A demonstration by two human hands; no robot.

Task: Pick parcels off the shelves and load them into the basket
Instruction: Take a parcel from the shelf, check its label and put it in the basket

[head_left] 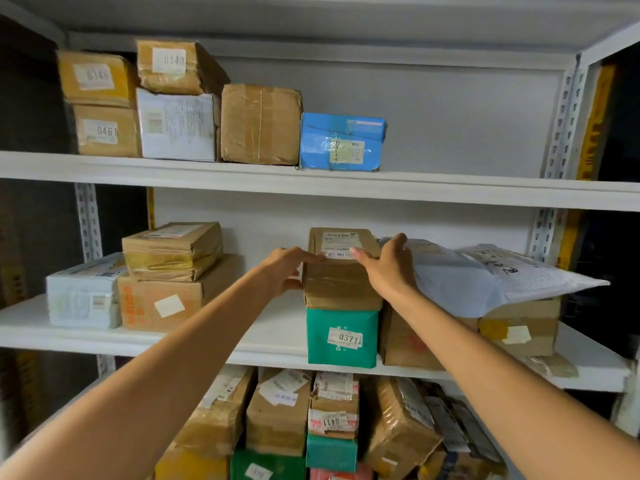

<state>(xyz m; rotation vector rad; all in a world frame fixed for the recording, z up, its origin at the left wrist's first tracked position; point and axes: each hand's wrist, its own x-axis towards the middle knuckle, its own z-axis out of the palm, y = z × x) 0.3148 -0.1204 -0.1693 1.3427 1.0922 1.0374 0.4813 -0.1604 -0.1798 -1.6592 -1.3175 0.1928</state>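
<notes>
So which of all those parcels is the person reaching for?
The brown box atop the green box marked 0371, on the middle shelf. Both hands are on it: left hand grips its edge, right hand rests on top.

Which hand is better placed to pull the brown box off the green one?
Probably the left hand: it clasps the open side of the brown box, while the right hand is crowded against the white mailer.
</notes>
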